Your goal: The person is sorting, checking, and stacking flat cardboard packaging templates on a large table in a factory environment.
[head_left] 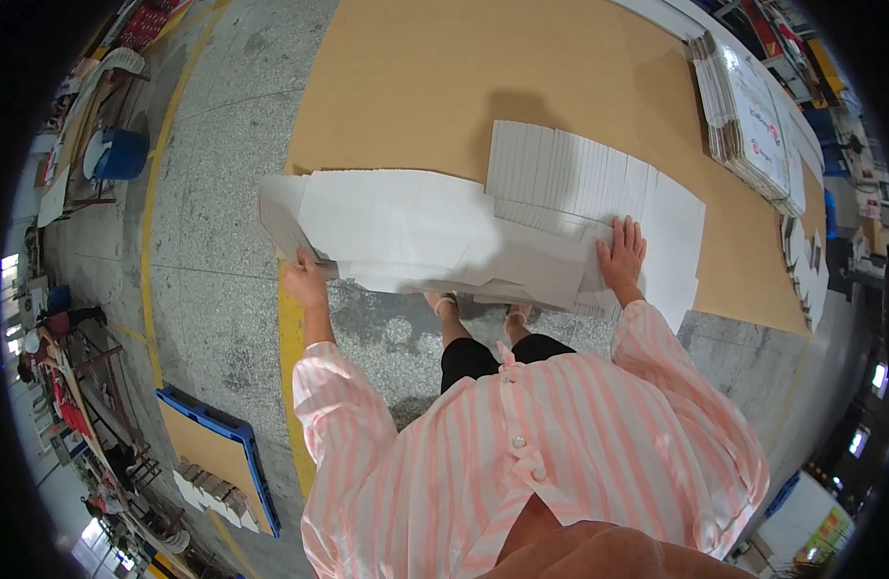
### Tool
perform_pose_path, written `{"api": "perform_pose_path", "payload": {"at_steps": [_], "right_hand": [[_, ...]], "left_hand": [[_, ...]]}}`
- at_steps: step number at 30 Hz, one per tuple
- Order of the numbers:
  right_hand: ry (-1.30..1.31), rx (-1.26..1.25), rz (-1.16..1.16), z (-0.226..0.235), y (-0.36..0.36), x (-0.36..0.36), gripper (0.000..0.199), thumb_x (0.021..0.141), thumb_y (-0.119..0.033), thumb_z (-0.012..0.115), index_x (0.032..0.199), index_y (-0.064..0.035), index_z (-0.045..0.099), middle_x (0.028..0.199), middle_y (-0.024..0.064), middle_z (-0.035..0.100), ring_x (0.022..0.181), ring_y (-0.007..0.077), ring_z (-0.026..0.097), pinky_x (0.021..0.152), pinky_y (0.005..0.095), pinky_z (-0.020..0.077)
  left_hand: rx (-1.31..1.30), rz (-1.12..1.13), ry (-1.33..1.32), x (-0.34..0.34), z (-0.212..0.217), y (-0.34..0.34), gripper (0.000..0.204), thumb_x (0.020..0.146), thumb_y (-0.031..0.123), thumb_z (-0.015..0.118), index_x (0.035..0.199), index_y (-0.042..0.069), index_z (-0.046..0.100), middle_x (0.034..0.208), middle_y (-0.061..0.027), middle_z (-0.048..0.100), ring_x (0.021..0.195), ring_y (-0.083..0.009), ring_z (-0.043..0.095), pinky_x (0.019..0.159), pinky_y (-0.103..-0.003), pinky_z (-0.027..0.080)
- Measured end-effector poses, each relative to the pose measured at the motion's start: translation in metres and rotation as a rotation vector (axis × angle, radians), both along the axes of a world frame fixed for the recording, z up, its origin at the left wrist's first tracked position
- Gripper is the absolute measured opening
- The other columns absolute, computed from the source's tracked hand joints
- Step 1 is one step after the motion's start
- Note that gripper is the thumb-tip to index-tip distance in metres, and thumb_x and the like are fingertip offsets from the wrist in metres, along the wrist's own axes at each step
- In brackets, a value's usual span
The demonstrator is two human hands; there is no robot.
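Observation:
Flat white cardboard blanks (396,217) lie in an overlapping pile at the near edge of a brown board surface (406,87). At the pile's left end my left hand (305,282) is closed round the edge of a few blanks, whose ends tilt up a little. My right hand (622,255) rests flat with fingers stretched out on the right part of the pile. Beyond and beside it, more white blanks (550,169) are fanned out in overlapping steps. The undersides of the blanks are hidden.
A stack of printed white cartons, folded flat (748,121), stands at the far right of the board. Yellow lines (150,241) run along the speckled floor at left. A blue-edged pallet (218,425) with cardboard pieces sits at lower left, and a blue bin (121,154) farther off.

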State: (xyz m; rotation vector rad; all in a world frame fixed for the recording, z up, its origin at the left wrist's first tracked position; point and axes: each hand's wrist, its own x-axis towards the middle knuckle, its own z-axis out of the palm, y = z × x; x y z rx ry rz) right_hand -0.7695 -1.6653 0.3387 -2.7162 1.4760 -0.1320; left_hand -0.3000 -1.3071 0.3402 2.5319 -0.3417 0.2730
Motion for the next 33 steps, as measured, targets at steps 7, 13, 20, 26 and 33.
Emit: {"api": "perform_pose_path", "payload": {"at_steps": [7, 13, 20, 26, 33], "right_hand": [[-0.007, 0.003, 0.005, -0.001, 0.000, 0.002, 0.062, 0.083, -0.047, 0.045, 0.135, -0.0149, 0.031, 0.142, 0.0109, 0.024, 0.132, 0.0310, 0.017, 0.104, 0.0519, 0.0119], [-0.008, -0.002, 0.008, 0.000, 0.000, -0.001, 0.062, 0.084, -0.047, 0.044, 0.135, -0.0148, 0.031, 0.142, 0.0110, 0.024, 0.132, 0.0307, 0.016, 0.104, 0.0520, 0.0118], [-0.008, 0.004, -0.002, 0.000, 0.001, -0.004, 0.062, 0.084, -0.048, 0.043, 0.135, -0.0149, 0.031, 0.142, 0.0109, 0.023, 0.132, 0.0306, 0.016, 0.104, 0.0519, 0.0106], [0.003, 0.005, -0.013, -0.002, 0.001, -0.004, 0.062, 0.084, -0.048, 0.043, 0.135, -0.0157, 0.030, 0.143, 0.0111, 0.022, 0.132, 0.0309, 0.016, 0.104, 0.0518, 0.0108], [-0.010, -0.027, 0.008, 0.001, 0.001, -0.002, 0.060, 0.084, -0.043, 0.046, 0.135, -0.0158, 0.032, 0.141, 0.0113, 0.025, 0.131, 0.0308, 0.019, 0.104, 0.0504, 0.0141]], "left_hand": [[-0.820, 0.092, 0.429, 0.019, -0.004, 0.012, 0.043, 0.081, 0.029, 0.060, 0.058, -0.007, 0.054, 0.051, -0.0150, 0.054, 0.049, -0.0199, 0.055, 0.049, -0.041, 0.041], [0.050, 0.039, 0.123, 0.013, -0.014, 0.014, 0.029, 0.076, 0.021, 0.067, 0.072, -0.006, 0.059, 0.068, -0.0084, 0.061, 0.057, -0.0199, 0.056, 0.053, -0.035, 0.044], [-0.337, -0.016, 0.450, 0.009, 0.002, 0.007, 0.022, 0.074, 0.017, 0.068, 0.072, -0.004, 0.062, 0.067, -0.0073, 0.063, 0.058, -0.0201, 0.058, 0.058, -0.035, 0.046], [-0.679, -0.059, 0.533, 0.013, 0.003, 0.011, 0.031, 0.081, 0.024, 0.059, 0.098, -0.003, 0.060, 0.091, -0.0088, 0.063, 0.080, -0.0248, 0.061, 0.070, -0.036, 0.048], [-0.997, -0.008, 0.854, 0.084, 0.018, 0.036, 0.041, 0.082, 0.023, 0.060, 0.115, 0.001, 0.050, 0.111, -0.0098, 0.055, 0.100, -0.0254, 0.054, 0.083, -0.038, 0.046]]}}
